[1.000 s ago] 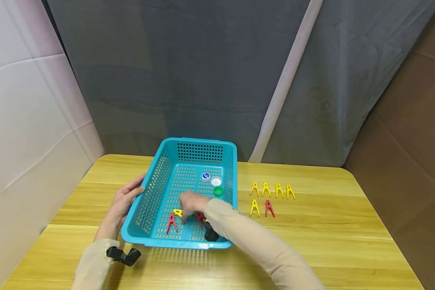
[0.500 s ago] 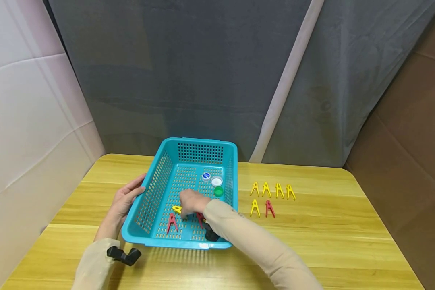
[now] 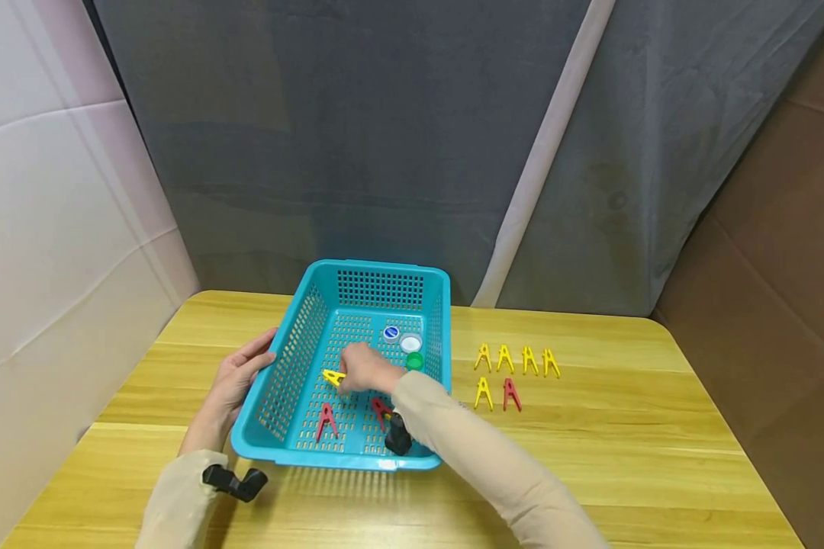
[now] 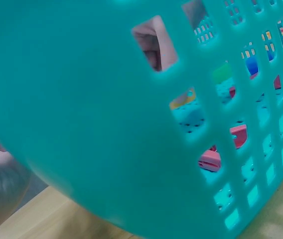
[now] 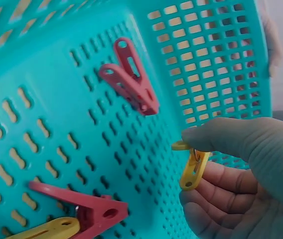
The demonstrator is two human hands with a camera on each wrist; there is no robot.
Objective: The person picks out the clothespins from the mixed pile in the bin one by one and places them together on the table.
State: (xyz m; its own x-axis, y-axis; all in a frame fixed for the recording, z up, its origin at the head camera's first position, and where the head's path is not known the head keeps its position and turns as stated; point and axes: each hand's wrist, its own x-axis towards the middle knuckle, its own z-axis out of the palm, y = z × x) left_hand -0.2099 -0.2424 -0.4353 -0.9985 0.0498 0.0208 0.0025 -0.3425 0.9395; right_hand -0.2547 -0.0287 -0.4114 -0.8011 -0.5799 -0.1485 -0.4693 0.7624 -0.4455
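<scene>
My right hand (image 3: 365, 367) is inside the blue-green plastic basket (image 3: 336, 462), pinching a yellow clothespin (image 5: 195, 169) between thumb and fingers just above the basket floor. With my left hand (image 3: 230, 385) I grip the basket's left rim. One red clothespin (image 3: 326, 421) lies on the basket floor, towards the front left. Another red clothespin (image 5: 89, 209) lies below my right wrist, and a yellow clothespin (image 5: 52, 230) overlaps it in the right wrist view. Mostly the basket wall (image 4: 91, 124) fills the left wrist view.
Farther back in the basket sit a blue-and-white cap (image 3: 391, 334), a whitish cap (image 3: 410, 345) and a green cap (image 3: 414, 361). Right of the basket, several yellow clothespins (image 3: 504, 358) and one red clothespin (image 3: 511, 394) lie in two rows on the wooden table (image 3: 625, 427).
My right hand has moved slightly back and up, carrying the yellow clothespin away from the front red one. More of the red clothespin under my wrist shows. My left hand stays put.
</scene>
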